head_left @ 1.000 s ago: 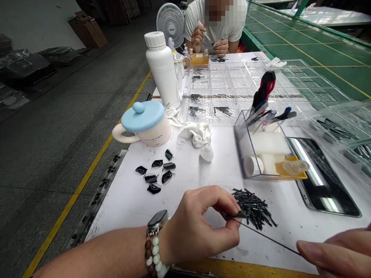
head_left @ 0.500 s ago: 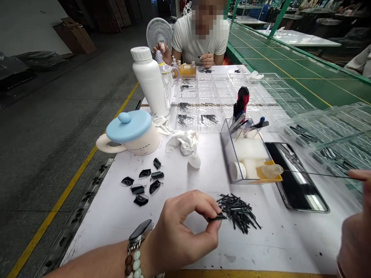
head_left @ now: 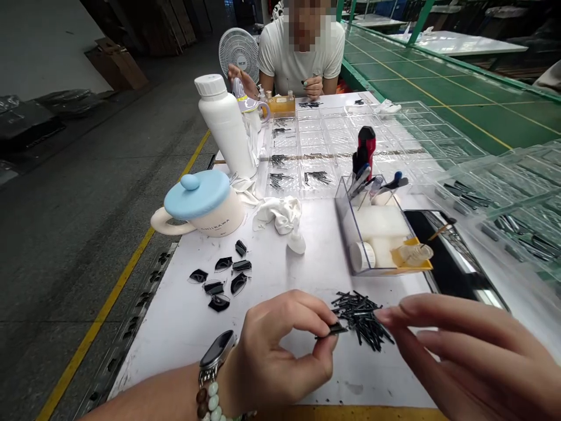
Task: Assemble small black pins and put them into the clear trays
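"Black rods [head_left: 362, 321], heaped where?"

"On the white worktop [head_left: 280, 263], just in front of a clear acrylic box [head_left: 350, 245] holding foam blocks [head_left: 377, 222]."

"And the hands?"

"The left hand [head_left: 280, 342], with a watch [head_left: 218, 349] and beaded bracelet [head_left: 213, 397] at its wrist, pinches one rod [head_left: 333, 330] between thumb and forefinger at the heap's edge. The right hand [head_left: 473, 356], fingers spread, hovers just beside the heap."

"Anything else nearby?"

"Flat black shaped pieces [head_left: 223, 275] lie left of the box; a seated co-worker [head_left: 298, 52] faces the far end of the worktop."
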A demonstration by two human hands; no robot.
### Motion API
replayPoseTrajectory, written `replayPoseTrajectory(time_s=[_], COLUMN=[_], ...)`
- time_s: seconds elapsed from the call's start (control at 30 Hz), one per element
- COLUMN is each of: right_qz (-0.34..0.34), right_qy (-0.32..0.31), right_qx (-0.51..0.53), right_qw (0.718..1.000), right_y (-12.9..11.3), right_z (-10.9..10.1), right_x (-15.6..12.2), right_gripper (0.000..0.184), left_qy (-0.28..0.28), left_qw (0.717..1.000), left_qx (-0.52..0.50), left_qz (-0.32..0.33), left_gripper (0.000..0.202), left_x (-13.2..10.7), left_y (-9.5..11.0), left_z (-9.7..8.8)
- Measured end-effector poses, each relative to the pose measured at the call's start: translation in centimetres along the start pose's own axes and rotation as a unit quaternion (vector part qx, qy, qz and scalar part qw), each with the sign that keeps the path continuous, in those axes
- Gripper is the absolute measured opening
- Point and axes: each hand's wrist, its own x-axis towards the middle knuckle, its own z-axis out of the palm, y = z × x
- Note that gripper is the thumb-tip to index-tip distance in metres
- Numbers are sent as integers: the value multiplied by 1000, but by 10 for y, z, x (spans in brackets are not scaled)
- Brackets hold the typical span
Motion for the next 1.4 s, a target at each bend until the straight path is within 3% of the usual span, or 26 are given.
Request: replayPoseTrajectory(time_s=[0.1,0.27,0.4,0.6,0.9,1.4], right_qz=[-29,23,-1,-4,8,13], right_qy=[-64,-97,-134,-116,-79,-58], right_qx=[18,87,87,113,120,112], right_qw=[997,991,987,987,990,992], right_y=[1,-6,-12,-14,-19,-22], right_z=[7,19,25,27,29,32], right_x=[8,22,27,31,32,31], right_gripper=[44,35,24,23,20,18], left_qy=[-5,-13,-36,-52,-48,-52], left_qw=[1000,999,996,996,998,998], left_qx=[13,43,57,35,-27,-5], left_qz=[12,30,55,56,-5,25], left_gripper=[30,29,28,23,24,25], left_x=[0,-2,-3,3,4,3], left_y=[1,1,1,3,1,2], left_z=[-1,-2,-2,-3,-2,-1])
